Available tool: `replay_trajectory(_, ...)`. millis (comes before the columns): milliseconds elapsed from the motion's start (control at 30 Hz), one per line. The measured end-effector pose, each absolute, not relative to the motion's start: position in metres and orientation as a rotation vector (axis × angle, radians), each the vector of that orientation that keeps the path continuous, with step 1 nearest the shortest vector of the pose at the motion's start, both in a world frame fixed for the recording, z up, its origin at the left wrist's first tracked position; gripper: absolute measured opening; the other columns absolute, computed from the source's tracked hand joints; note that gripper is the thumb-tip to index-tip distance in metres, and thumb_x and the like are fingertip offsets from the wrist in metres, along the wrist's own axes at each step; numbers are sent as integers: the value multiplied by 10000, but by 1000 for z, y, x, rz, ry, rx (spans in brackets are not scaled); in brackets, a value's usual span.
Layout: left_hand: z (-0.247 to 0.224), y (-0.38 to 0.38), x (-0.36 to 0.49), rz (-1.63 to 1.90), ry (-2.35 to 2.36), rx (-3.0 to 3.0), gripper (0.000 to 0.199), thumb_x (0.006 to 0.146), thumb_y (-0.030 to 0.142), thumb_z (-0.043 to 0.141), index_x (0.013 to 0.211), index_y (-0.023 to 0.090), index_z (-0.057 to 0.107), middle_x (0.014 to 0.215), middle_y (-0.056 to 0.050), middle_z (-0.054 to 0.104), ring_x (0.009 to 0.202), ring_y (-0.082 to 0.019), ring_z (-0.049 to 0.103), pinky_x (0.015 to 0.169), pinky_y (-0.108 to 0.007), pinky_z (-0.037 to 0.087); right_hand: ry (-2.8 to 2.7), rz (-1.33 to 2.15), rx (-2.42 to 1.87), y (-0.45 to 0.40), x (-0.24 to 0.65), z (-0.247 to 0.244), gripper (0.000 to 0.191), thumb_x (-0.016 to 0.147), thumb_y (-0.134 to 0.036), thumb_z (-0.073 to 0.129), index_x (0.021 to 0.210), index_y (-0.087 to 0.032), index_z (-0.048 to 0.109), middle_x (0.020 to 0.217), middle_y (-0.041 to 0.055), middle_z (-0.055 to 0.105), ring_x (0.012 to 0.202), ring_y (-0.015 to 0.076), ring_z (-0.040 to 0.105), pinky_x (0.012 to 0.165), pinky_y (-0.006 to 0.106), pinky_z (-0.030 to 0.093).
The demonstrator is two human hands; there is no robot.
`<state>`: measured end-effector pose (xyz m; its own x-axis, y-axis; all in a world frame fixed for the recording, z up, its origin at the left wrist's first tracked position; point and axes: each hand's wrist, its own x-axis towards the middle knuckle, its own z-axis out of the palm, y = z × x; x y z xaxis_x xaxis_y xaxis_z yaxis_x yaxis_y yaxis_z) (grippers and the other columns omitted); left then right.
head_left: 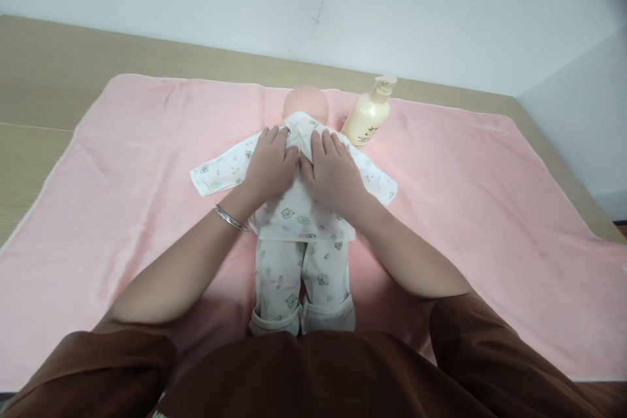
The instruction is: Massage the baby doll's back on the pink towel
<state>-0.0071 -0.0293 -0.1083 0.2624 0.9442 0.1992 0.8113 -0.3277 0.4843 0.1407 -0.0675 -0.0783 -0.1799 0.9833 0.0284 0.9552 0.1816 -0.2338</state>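
Note:
A baby doll (306,102) lies on its back, head away from me. It wears a white baby shirt (294,214) with small green animal prints and matching trousers (281,274) with turned-up cuffs. Both shirt sleeves are spread out sideways. My left hand (271,163) is closed on the shirt's upper front, near the collar, with a silver bangle on that wrist. Close beside it, my right hand (333,166) grips the collar's other side. Cloth bunches up between my thumbs and covers the lower part of the doll's head. The fingertips are partly hidden in the cloth.
A pink blanket (147,209) with a few creases lies under the doll on a wooden table (59,52). Right of the doll's head, a cream pump bottle (369,114) leans at a tilt. A white wall (196,0) with thin cracks rises behind.

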Motion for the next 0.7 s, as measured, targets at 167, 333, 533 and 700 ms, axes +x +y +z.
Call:
replay_trajectory(167, -116, -17, -12, 721, 1671, 2200, 521, 1003, 359, 319, 1403, 118, 549, 1485, -170, 586, 1452, -294, 485, 1304, -508, 322, -2308, 233, -1877, -80, 137, -74, 690, 1060, -390, 355, 1622, 4, 280, 1690, 269, 239, 1606, 383, 224, 1324, 540, 231)
replay_trajectory(333, -104, -41, 3, 659, 1753, 2205, 612, 1037, 363, 302, 1509, -5, 429, 1587, -271, 452, 1561, -360, 347, 1322, -575, 249, -2272, 294, -1851, -52, 151, -82, 672, 1057, -364, 273, 1610, 17, 302, 1677, 249, 299, 1598, 366, 255, 1316, 549, 234)
replay_trajectory(533, -91, -62, 13, 567, 1775, 2195, 625, 1029, 318, 320, 1546, -29, 374, 1641, -296, 348, 1594, -410, 259, 1308, -606, 266, -2239, 246, -1882, -36, 156, -88, 657, 1055, -365, 285, 1587, 16, 349, 1653, 229, 366, 1575, 356, 311, 1309, 572, 227)
replay_trajectory(700, -93, -41, -1, 589, 1713, 2182, 598, 1007, 355, 363, 1481, 7, 472, 1550, -244, 498, 1531, -368, 379, 1310, -544, 289, -2221, 121, -1923, -66, 144, -85, 646, 1066, -360, 290, 1593, 10, 350, 1647, 246, 366, 1566, 373, 329, 1305, 564, 249)
